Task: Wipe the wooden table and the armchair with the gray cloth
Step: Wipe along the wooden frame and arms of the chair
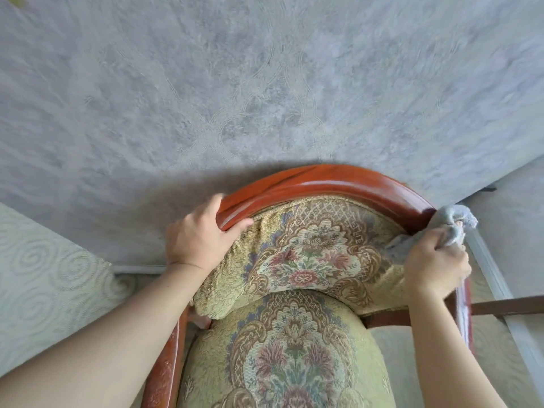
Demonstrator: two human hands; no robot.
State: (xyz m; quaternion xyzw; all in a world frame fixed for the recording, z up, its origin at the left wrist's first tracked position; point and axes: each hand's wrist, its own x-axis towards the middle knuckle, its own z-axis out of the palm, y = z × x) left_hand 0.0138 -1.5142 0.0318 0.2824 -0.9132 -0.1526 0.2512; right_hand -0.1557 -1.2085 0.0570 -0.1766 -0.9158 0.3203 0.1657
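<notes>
Gray cloth [450, 228] is bunched in the fingers of the right hand [435, 260], which curl tightly round it at the right end of the armchair's [294, 334] curved wooden top rail [323, 184]. Part of the cloth pokes up above the knuckles against the end of the rail, and another fold trails down to the left onto the edge of the back cushion [306, 254]. The fingertips themselves are buried in the fabric, so only the knuckles and the back of the hand show. The right forearm runs down to the bottom right edge of the view, crossing the right armrest [463, 307].

On the other side, the left hand [197, 240] grips the left end of the same rail: its thumb lies along the front face of the wood, touching the top of the cushion, while the fingers wrap over the rail's back and are hidden behind it. The left forearm stretches away to the bottom left corner.

Between the two hands sits the padded back, covered in yellow-green tapestry with a floral medallion. Below it the seat cushion [288, 357] carries the same pattern. The reddish, glossy left armrest [164, 366] shows beside the seat.

Behind the chair stands a wall with blue-gray textured wallpaper [235, 98], which takes the chair's shadow. A pale patterned carpet [44, 284] lies at the left, and a white baseboard [494, 278] runs along the right.
</notes>
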